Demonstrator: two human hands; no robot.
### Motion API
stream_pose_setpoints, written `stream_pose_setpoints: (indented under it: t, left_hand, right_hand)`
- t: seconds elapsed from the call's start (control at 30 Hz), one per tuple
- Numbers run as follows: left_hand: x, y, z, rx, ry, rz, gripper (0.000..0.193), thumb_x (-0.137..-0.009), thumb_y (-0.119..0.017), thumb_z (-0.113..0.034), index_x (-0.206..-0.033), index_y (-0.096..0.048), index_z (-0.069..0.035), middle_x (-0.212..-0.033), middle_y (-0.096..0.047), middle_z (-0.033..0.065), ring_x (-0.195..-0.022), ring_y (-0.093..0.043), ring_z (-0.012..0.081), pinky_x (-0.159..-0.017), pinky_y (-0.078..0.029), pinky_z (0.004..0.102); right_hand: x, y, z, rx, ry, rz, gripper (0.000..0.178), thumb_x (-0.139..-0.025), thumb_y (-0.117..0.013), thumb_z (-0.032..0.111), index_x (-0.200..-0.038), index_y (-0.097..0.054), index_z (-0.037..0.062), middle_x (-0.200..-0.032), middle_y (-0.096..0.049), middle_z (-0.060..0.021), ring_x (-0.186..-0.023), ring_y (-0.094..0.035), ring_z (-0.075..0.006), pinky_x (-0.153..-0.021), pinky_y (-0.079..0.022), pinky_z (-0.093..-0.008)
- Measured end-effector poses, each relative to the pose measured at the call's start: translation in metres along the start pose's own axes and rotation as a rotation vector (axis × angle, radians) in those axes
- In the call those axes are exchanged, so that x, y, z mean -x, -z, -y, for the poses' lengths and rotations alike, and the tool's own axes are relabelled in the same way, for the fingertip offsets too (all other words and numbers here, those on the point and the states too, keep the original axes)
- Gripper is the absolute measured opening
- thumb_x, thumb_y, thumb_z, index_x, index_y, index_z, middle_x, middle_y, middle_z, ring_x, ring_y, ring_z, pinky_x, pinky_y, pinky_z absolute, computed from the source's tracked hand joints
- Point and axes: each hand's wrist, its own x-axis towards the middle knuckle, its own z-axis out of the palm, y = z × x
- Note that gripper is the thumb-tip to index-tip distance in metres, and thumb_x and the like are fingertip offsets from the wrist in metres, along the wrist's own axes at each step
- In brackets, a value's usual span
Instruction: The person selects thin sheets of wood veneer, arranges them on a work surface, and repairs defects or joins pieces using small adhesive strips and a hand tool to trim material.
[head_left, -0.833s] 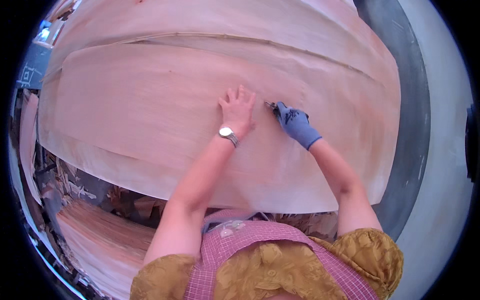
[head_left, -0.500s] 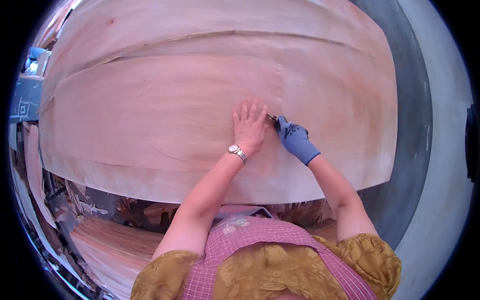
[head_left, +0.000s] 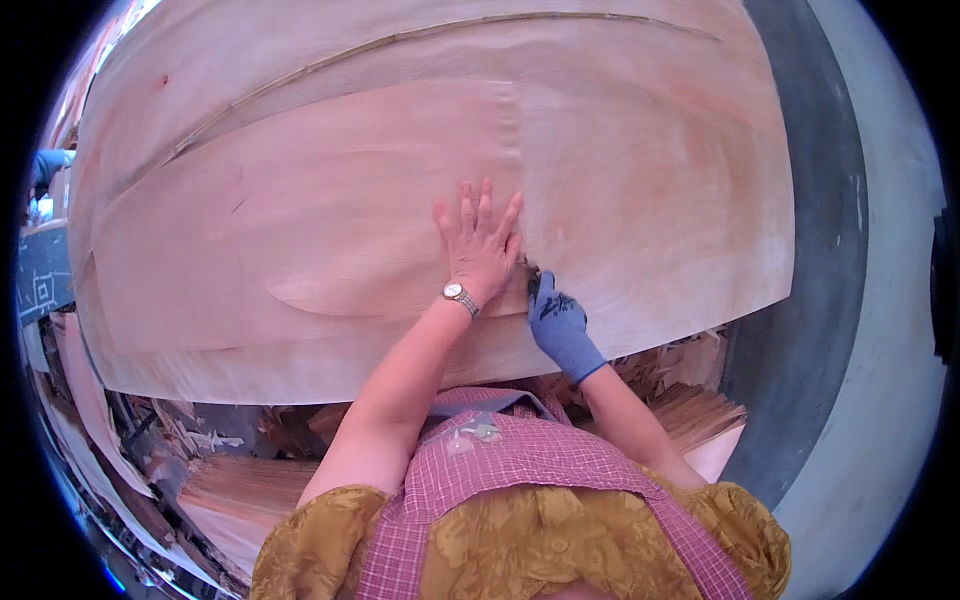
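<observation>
A thin pinkish wood veneer sheet (head_left: 340,210) lies on a larger pale veneer sheet (head_left: 640,190). My bare left hand (head_left: 480,250) rests flat on the smaller sheet near its right edge, fingers spread. In a blue glove, my right hand (head_left: 562,325) is closed round a small dark-handled knife (head_left: 533,278). The knife is at the smaller sheet's right edge, just right of my left wrist and toward me. My gloved fingers partly cover it, and its tip is hard to make out.
A long narrow raised strip (head_left: 390,42) curves across the far part of the veneer. Stacked veneer (head_left: 250,485) and torn scraps (head_left: 290,430) lie below the near edge. Another stack (head_left: 700,415) sits at the near right. A blue-grey block (head_left: 45,270) stands at the far left.
My right hand has come toward me with the knife, along the smaller sheet's right edge. My left hand has shifted slightly left and stays flat. The view has shifted too.
</observation>
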Motion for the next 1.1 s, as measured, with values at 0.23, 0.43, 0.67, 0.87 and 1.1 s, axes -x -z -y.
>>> stream_pose_setpoints:
  t: [0.23, 0.43, 0.67, 0.87, 1.1]
  left_hand:
    - [0.002, -0.003, -0.002, -0.055, -0.008, -0.03, 0.06, -0.092, -0.054, -0.039, -0.149, -0.036, -0.033, -0.161, -0.018, 0.0091, -0.149, -0.009, 0.0363, -0.111, -0.008, 0.0702]
    - [-0.014, 0.026, 0.028, 0.097, -0.045, 0.012, 0.051, -0.093, -0.053, -0.037, -0.142, -0.045, -0.025, -0.15, -0.038, 0.0111, -0.138, -0.033, 0.0342, -0.107, -0.025, 0.063]
    - [-0.055, 0.159, 0.266, -0.248, 0.233, -0.013, 0.05, -0.09, -0.055, -0.018, -0.138, -0.046, -0.006, -0.144, -0.049, 0.0122, -0.129, -0.049, 0.0281, -0.099, -0.04, 0.0502]
    - [-0.065, 0.167, 0.409, -0.64, 0.132, -0.034, 0.049, -0.087, -0.056, -0.011, -0.135, -0.048, -0.007, -0.142, -0.051, 0.0111, -0.133, -0.045, 0.0281, -0.1, -0.04, 0.0499]
    - [-0.074, 0.218, 0.414, -0.474, 0.065, 0.199, 0.012, -0.087, -0.06, -0.013, -0.097, -0.062, -0.009, -0.117, -0.062, 0.0099, -0.118, -0.055, 0.0279, -0.094, -0.043, 0.0462]
  right_hand:
    - [0.058, -0.031, -0.007, -0.091, -0.109, 0.067, 0.031, -0.096, -0.048, 0.024, -0.117, -0.039, 0.0028, -0.082, -0.068, -0.027, -0.075, -0.069, -0.0403, -0.066, -0.055, -0.0505]
    - [0.064, -0.048, -0.025, -0.46, 0.105, -0.453, 0.028, -0.092, -0.056, 0.017, -0.119, -0.06, 0.0076, -0.093, -0.066, -0.0158, -0.079, -0.066, -0.034, -0.068, -0.052, -0.0455]
    - [-0.046, -0.002, 0.158, 0.028, 0.585, -0.611, 0.02, -0.086, -0.064, 0.024, -0.101, -0.063, 0.0107, -0.085, -0.06, -0.0094, -0.08, -0.061, -0.0277, -0.067, -0.046, -0.042]
    - [-0.064, -0.027, 0.154, -0.049, 0.624, -0.679, 0.031, -0.08, -0.067, 0.029, -0.104, -0.062, 0.0102, -0.089, -0.062, -0.011, -0.084, -0.06, -0.031, -0.072, -0.044, -0.0455]
    - [-0.067, -0.023, 0.155, -0.034, 0.601, -0.752, 0.021, -0.08, -0.068, 0.024, -0.093, -0.059, 0.0107, -0.082, -0.059, -0.0099, -0.079, -0.058, -0.0311, -0.069, -0.043, -0.0445]
